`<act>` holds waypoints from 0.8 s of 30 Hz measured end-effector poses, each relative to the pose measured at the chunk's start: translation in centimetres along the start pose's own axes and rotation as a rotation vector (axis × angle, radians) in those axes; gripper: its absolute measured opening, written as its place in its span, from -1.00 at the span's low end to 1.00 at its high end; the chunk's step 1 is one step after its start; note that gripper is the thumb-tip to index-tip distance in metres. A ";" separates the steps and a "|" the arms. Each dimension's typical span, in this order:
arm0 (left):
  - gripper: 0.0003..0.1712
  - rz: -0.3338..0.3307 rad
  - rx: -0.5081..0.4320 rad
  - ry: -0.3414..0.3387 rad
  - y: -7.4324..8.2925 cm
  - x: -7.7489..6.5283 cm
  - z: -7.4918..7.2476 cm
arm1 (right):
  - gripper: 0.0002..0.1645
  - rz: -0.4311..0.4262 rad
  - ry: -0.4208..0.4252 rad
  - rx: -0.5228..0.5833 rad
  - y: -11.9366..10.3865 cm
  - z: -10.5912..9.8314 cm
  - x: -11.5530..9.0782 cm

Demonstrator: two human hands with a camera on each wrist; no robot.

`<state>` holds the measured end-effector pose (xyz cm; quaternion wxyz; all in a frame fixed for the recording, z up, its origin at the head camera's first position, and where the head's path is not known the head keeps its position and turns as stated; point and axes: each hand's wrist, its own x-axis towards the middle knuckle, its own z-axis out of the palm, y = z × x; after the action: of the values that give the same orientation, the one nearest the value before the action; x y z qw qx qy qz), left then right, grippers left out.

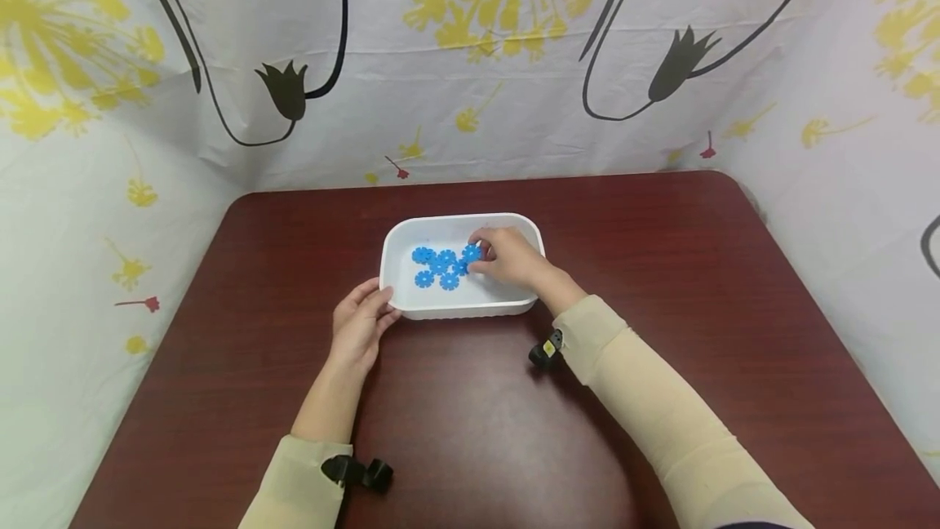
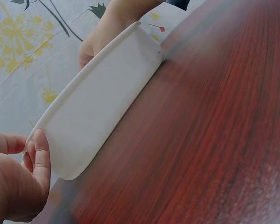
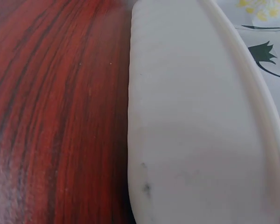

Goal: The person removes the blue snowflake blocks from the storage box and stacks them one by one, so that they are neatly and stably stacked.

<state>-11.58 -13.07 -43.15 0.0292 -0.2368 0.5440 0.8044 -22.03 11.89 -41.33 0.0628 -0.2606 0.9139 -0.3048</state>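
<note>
A white plastic tray sits on the table, holding several blue snowflake discs with notched edges. My left hand grips the tray's near left corner, thumb over the rim and fingers against the outer wall. In the left wrist view, fingers lie along the tray's outer side. Reaching in over the right end, my right hand pinches a blue snowflake disc between thumb and fingertips, beside the other discs. The right wrist view shows only the tray's outer wall, so the fingers are hidden there.
The dark red wood-grain table extends around the tray on all sides. Behind it hangs a white cloth printed with yellow flowers and dark stems. Black straps with small cameras are on both sleeves.
</note>
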 end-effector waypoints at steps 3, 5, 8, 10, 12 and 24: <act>-0.55 0.003 -0.002 0.010 0.0 -0.1 0.0 | -0.54 -0.031 0.031 0.040 -0.1 -0.2 -0.2; -0.55 0.006 -0.009 0.014 0.0 -0.2 0.0 | -0.56 -0.042 0.048 0.058 -0.1 -0.4 -0.3; -0.57 0.013 -0.024 0.018 0.0 -0.2 0.0 | -0.59 -0.042 0.068 0.051 -0.2 -0.6 -0.4; -0.58 0.017 -0.033 0.025 0.0 -0.2 0.0 | -0.59 -0.042 0.076 0.051 -0.3 -0.8 -0.6; -0.59 0.020 -0.034 0.029 0.0 -0.3 -0.1 | -0.58 -0.055 0.091 0.051 -0.3 -1.0 -0.7; -0.59 0.013 -0.032 0.035 0.4 -0.1 -0.5 | -0.52 -0.118 0.194 0.102 -0.1 -1.6 -1.3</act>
<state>-11.43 -13.67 -42.96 0.0108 -0.2477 0.5329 0.8090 -21.33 13.34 -40.09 -0.0306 -0.2799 0.8820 -0.3780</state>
